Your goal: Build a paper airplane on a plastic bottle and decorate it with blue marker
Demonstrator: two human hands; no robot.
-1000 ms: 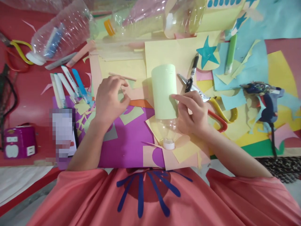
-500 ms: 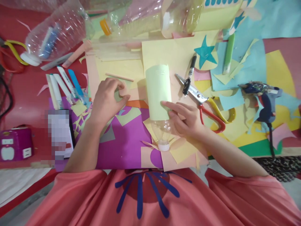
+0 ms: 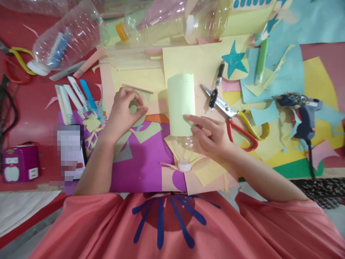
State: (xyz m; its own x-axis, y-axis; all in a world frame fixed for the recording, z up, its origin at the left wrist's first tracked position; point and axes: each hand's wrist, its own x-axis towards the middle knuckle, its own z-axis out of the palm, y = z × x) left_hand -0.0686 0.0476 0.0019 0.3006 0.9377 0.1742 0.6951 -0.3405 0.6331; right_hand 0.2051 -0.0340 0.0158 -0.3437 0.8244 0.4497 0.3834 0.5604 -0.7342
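Note:
A clear plastic bottle [image 3: 184,149] lies with its white cap [image 3: 184,167] pointing toward me, a pale green paper sleeve [image 3: 180,102] wrapped around its body. The stretched index finger of my right hand [image 3: 211,136] touches the sleeve's lower right side, while its other fingers are partly curled beside the bottle. To the left of the bottle, over paper scraps, my left hand [image 3: 126,113] forms a ring, thumb and index fingertip pinched together. Whatever lies between those fingertips, if anything, is too small to make out. A thin pinkish paper strip [image 3: 138,88] lies just beyond that hand.
Scissors [image 3: 229,111] and a black marker [image 3: 217,86] lie right of the bottle, with a glue gun [image 3: 304,111] farther right. Several markers [image 3: 77,95] and a phone [image 3: 70,151] are at left. More plastic bottles [image 3: 161,25] line the back. Paper scraps cover the purple sheet [image 3: 145,162].
My left thumb and index fingertip have come together from a small gap. The bottle's capped end has shifted slightly left and away from me. My right hand stays at the sleeve.

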